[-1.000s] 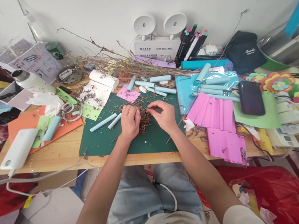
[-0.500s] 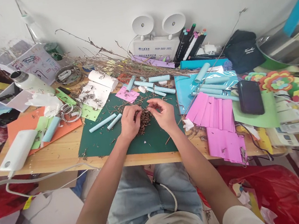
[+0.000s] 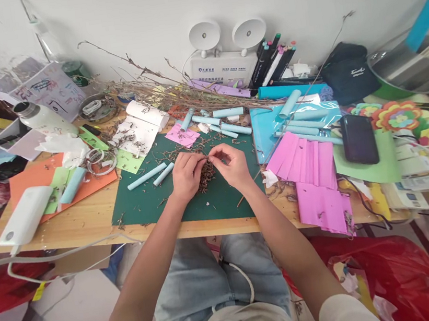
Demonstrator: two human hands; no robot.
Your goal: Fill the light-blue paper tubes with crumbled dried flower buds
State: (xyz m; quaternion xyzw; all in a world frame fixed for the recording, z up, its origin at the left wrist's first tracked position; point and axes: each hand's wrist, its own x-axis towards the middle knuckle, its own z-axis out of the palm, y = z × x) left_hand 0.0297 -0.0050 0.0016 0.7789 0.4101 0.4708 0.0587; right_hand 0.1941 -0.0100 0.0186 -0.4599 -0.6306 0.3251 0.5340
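Over a dark green mat (image 3: 145, 206) my two hands meet, fingertips almost touching. My left hand (image 3: 188, 177) is closed, its thumb and fingers pinched on a thin dried plant stem that is mostly hidden. My right hand (image 3: 231, 164) pinches thumb to forefinger at the same spot; what lies between those tips is too small to make out. Beneath them rests a heap of brown dried leaves (image 3: 206, 178). Left of my left hand lie two light blue paper tubes (image 3: 147, 175). A pink paper square (image 3: 181, 135) is beyond the hands.
More blue tubes (image 3: 228, 112) and a bundle of dry twigs (image 3: 190, 98) lie behind the mat. To the right are folded pink paper (image 3: 305, 161) and a black phone-like device (image 3: 359, 139). A white power bank (image 3: 26, 216) and a bottle (image 3: 45, 118) stand at left.
My right hand has shifted slightly left, bringing its fingertips up to those of my left hand. The left hand has barely moved.
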